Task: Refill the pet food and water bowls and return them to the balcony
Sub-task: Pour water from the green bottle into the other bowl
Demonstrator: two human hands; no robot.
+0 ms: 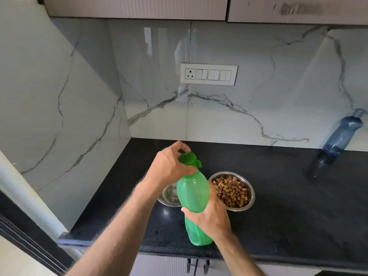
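Note:
A green plastic water bottle (194,198) stands upright at the front of the black counter (288,216). My right hand (209,218) grips its lower body. My left hand (169,166) curls around its green cap (188,159), whose flip tab sticks out to the right. Behind the bottle sits a steel bowl (251,193) filled with brown pet kibble. To its left, a second steel bowl (168,196) is partly hidden by my left forearm and the bottle; what it holds cannot be made out.
A blue-grey bottle (342,132) leans against the marble backsplash at the far right. A switch panel (209,74) is set in the wall. Upper cabinets (139,6) hang overhead. A side wall closes the counter on the left.

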